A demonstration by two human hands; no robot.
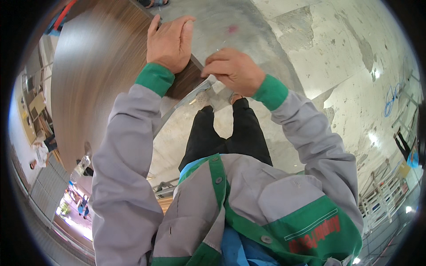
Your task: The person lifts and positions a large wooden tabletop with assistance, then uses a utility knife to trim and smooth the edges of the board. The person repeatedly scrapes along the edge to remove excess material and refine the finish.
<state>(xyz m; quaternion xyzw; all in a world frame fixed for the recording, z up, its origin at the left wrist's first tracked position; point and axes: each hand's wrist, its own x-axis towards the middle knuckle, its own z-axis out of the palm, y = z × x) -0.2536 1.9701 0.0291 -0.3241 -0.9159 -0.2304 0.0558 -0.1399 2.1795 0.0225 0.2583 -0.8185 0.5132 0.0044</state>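
A dark brown wood-grain panel (pixel 102 57), like a tabletop, lies to my left, its near corner close to my hands. My left hand (pixel 171 44) is at the panel's right edge, fingers stretched away from me and thumb apart, holding nothing that I can see. Just beyond the panel's corner is my right hand (pixel 235 71), its fingers curled together and slightly blurred. What they pinch, if anything, is hidden. Below that hand, a pale grey strip (pixel 188 98) runs along the panel's near edge; whether it is attached cannot be made out.
Under me is a worn concrete floor (pixel 288 66) with peeling patches; my shoes (pixel 203 99) stand close to the panel's corner. A clear plastic bottle (pixel 80 168) is by the panel's near left side. Far right are a blue cable (pixel 390 101) and a white metal rack (pixel 384 197). Another person (pixel 42 150) is at far left.
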